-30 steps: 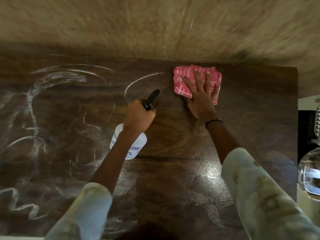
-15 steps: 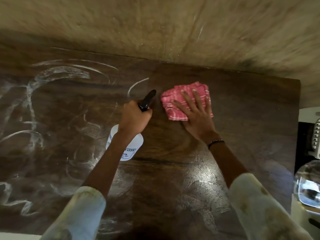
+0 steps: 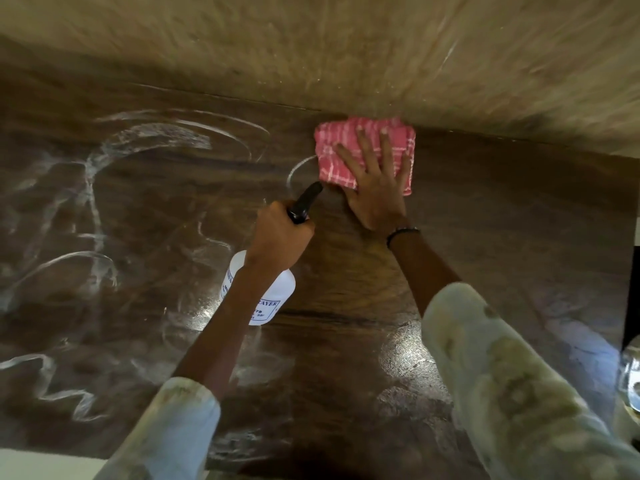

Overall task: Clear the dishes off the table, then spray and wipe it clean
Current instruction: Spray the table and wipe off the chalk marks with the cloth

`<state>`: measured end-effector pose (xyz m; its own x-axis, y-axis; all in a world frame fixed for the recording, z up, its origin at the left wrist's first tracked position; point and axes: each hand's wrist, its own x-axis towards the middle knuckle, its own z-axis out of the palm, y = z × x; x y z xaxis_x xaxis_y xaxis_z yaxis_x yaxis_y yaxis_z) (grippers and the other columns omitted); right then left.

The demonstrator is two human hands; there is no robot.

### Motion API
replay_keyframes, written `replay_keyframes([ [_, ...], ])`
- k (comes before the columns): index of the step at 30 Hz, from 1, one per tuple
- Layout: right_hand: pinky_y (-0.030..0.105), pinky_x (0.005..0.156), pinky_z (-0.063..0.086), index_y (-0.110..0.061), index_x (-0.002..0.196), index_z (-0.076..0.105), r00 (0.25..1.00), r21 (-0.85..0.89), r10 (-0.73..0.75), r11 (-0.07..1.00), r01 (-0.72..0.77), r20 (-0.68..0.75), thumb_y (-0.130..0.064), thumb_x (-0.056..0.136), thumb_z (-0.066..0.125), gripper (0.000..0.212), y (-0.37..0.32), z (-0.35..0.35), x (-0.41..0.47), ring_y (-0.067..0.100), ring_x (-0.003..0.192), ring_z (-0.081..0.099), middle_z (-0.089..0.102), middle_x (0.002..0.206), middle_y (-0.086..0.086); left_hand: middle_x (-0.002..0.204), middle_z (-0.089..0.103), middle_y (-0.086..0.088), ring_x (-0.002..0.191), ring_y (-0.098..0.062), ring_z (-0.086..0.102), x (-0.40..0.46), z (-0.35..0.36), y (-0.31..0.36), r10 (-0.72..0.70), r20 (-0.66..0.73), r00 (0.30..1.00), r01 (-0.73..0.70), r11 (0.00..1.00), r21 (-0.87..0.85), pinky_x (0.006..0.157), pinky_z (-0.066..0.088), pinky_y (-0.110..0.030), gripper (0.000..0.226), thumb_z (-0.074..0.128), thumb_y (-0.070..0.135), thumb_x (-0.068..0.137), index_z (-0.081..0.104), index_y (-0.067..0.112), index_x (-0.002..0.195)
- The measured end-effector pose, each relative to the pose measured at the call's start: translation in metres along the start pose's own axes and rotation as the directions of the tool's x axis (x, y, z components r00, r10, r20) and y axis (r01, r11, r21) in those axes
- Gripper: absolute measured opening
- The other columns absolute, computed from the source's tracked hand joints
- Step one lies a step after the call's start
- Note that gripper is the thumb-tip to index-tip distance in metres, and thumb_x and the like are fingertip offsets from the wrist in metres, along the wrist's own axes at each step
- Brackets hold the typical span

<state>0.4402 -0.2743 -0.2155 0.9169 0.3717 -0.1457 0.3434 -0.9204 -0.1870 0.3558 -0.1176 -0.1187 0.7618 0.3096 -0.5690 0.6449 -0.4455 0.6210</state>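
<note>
Pink checked cloth (image 3: 367, 152) lies folded at the far edge of the dark wooden desk (image 3: 502, 216), and our right hand (image 3: 375, 188) presses it flat with straight, spread fingers, so that grip is released, not clenched. Our left hand (image 3: 278, 237) has its grip grasping the neck of the white spray bottle (image 3: 265, 299), black nozzle pointing toward the cloth. White streaks of spray (image 3: 104, 157) cover the left half of the desk, and no dishes show on it. To wipe well, we judge we should keep the palm flat, work in overlapping passes from the far edge toward us, and carry the cloth left into the streaks, lifting the bottle clear.
</note>
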Motion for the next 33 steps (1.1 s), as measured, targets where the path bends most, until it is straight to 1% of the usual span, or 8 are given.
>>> replay_keyframes([
  [4, 0.068, 0.111, 0.004, -0.041, 0.147, 0.025, 0.999, 0.001, -0.041, 0.999, 0.041, 0.007, -0.045, 0.089, 0.047, 0.062, 0.015, 0.004, -0.049, 0.032, 0.148, 0.005, 0.016, 0.161, 0.001, 0.071, 0.06, -0.011, 0.064, -0.024, 0.059, 0.005, -0.014, 0.006, -0.029, 0.006, 1.0, 0.029, 0.999, 0.015, 0.061, 0.046, -0.029, 0.01, 0.063, 0.013, 0.083, 0.059, 0.011, 0.074],
  [8, 0.065, 0.113, 0.002, -0.04, 0.149, 0.025, 0.996, 0.006, 0.073, 0.997, -0.073, 0.043, -0.058, 0.085, 0.028, 0.066, 0.019, -0.001, -0.071, 0.033, 0.148, 0.003, 0.013, 0.161, 0.0, 0.061, 0.058, -0.005, 0.052, -0.016, 0.054, 0.015, -0.024, 0.01, -0.009, 0.029, 1.0, 0.008, 0.999, 0.042, 0.048, 0.039, -0.024, 0.014, 0.061, 0.012, 0.082, 0.06, 0.011, 0.067],
  [10, 0.065, 0.112, 0.001, -0.04, 0.149, 0.025, 0.996, 0.005, 0.076, 0.997, -0.077, 0.051, -0.058, 0.085, 0.026, 0.067, 0.016, -0.002, -0.071, 0.033, 0.148, 0.002, 0.012, 0.161, 0.0, 0.056, 0.053, -0.002, 0.048, -0.014, 0.05, 0.019, -0.027, 0.011, -0.006, 0.021, 1.0, 0.005, 0.999, 0.052, 0.045, 0.035, -0.024, 0.022, 0.059, 0.009, 0.081, 0.053, 0.014, 0.061],
  [12, 0.065, 0.112, 0.002, -0.04, 0.149, 0.024, 0.996, 0.006, 0.078, 0.997, -0.079, 0.051, -0.057, 0.084, 0.026, 0.066, 0.015, -0.002, -0.071, 0.033, 0.148, 0.002, 0.012, 0.161, 0.0, 0.055, 0.05, -0.001, 0.046, -0.013, 0.048, 0.021, -0.029, 0.009, -0.026, -0.008, 1.0, 0.027, 0.997, 0.068, 0.043, 0.032, -0.023, 0.015, 0.058, 0.01, 0.081, 0.056, 0.009, 0.066],
  [15, 0.066, 0.112, 0.002, -0.04, 0.149, 0.024, 0.995, 0.007, 0.088, 0.996, -0.088, 0.053, -0.057, 0.083, 0.026, 0.067, 0.016, -0.002, -0.07, 0.034, 0.148, 0.002, 0.013, 0.161, 0.0, 0.058, 0.052, -0.002, 0.05, -0.015, 0.051, 0.022, -0.034, 0.002, -0.043, -0.046, 0.998, 0.045, 0.997, 0.062, 0.044, 0.038, -0.024, 0.011, 0.058, 0.011, 0.081, 0.059, 0.008, 0.071],
  [21, 0.068, 0.109, 0.002, -0.041, 0.148, 0.02, 0.991, 0.026, 0.126, 0.992, -0.127, 0.052, -0.056, 0.083, 0.029, 0.067, 0.008, 0.0, -0.056, 0.036, 0.147, 0.003, 0.013, 0.161, 0.002, 0.062, 0.051, -0.001, 0.052, -0.011, 0.049, 0.021, -0.044, -0.012, -0.063, -0.048, 0.997, 0.067, 0.994, 0.085, 0.043, 0.033, -0.021, 0.006, 0.06, 0.013, 0.082, 0.059, 0.007, 0.08],
  [26, 0.07, 0.108, -0.002, -0.045, 0.149, 0.015, 0.984, 0.026, 0.172, 0.985, -0.173, 0.054, -0.051, 0.091, 0.042, 0.064, -0.014, 0.0, -0.004, 0.036, 0.147, -0.003, 0.004, 0.162, -0.001, 0.082, 0.06, -0.012, 0.06, -0.015, 0.052, 0.027, -0.053, -0.019, -0.105, -0.047, 0.993, 0.108, 0.993, 0.058, 0.052, 0.04, -0.024, 0.024, 0.063, 0.016, 0.084, 0.062, -0.001, 0.101],
  [33, 0.067, 0.108, -0.009, -0.044, 0.15, 0.011, 0.996, 0.073, 0.018, 0.997, -0.024, 0.085, -0.049, 0.092, 0.051, 0.07, -0.096, 0.007, 0.057, 0.037, 0.147, -0.009, -0.003, 0.162, -0.001, 0.082, 0.065, -0.018, 0.061, -0.022, 0.056, 0.024, -0.071, -0.03, -0.138, -0.013, 0.99, 0.137, 0.989, -0.061, 0.062, 0.047, -0.033, 0.013, 0.066, 0.016, 0.082, 0.059, 0.005, 0.086],
])
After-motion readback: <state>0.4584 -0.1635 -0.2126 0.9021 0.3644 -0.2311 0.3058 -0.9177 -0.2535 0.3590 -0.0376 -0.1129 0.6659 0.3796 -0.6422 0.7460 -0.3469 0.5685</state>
